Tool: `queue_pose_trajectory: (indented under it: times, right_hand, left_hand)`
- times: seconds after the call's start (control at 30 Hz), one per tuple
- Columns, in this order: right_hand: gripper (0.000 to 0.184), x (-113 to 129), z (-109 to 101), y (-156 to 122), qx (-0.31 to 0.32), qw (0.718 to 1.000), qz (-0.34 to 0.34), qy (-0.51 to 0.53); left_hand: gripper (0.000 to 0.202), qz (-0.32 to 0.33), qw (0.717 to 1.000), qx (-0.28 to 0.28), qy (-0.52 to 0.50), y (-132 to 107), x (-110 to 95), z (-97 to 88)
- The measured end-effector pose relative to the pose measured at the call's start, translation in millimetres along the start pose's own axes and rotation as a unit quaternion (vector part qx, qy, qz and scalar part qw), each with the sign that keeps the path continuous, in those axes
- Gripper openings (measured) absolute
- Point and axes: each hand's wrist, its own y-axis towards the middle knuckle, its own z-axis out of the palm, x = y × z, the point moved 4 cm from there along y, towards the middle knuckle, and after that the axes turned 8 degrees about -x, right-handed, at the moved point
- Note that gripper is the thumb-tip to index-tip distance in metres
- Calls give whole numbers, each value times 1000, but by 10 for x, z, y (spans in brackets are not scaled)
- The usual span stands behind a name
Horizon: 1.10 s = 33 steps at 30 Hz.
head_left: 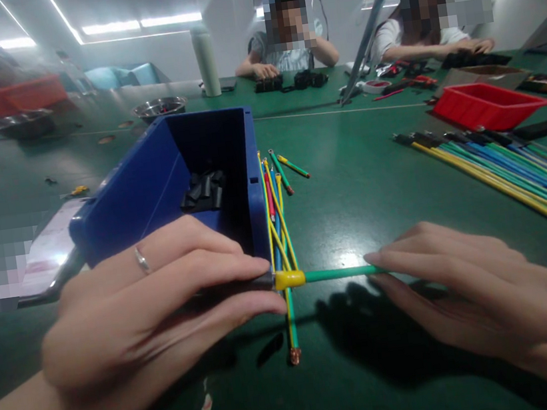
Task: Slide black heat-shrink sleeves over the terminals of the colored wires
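My left hand (167,313), a ring on one finger, pinches a dark sleeve (259,282) between thumb and fingertips. The sleeve meets the yellow collar (289,279) on the end of a green wire (337,273); whether it goes over the collar is hidden by my fingers. My right hand (470,286) is closed on the same wire further right, thumb below and fingers above. The wire lies level between both hands, over the table. Behind my left hand stands a blue bin (248,148) with several short black sleeves (205,190). Loose yellow, green, red and blue wires (276,225) lie beside it.
On the right, a row of long coloured wires (516,176) lies near a red tray (489,106). Two short wires (293,166) rest beyond my hands. A metal bowl (160,107) and a pale bottle (206,62) stand farther back. Two people sit across the green table (344,128).
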Motion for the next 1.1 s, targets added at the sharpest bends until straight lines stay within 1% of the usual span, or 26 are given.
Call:
queue_pose_trajectory:
  times: [0.17,0.43,0.6,0.73,0.9,1.1]
  right_hand:
    - [22,-1,-3,0,7,1000,-2,0]
    - [23,30,-1,-52,8,1000,-10,-5]
    - [22,38,24,-80,-6,1000,-17,-10]
    - [22,44,38,-77,-8,1000,-19,-10]
    - [22,34,13,-73,-13,1000,-18,-17]
    - [20,3,-7,-61,10,1000,-18,-17]
  left_hand:
    - [20,5,1000,14,4,-13,9,1]
    - [20,26,1000,5,14,0,-16,-5]
    - [23,45,999,4,2,-23,3,17]
    - [19,67,998,10,-11,-7,-8,27]
    - [19,91,995,30,-36,46,-20,38]
    - [19,105,992,24,-59,64,-20,61]
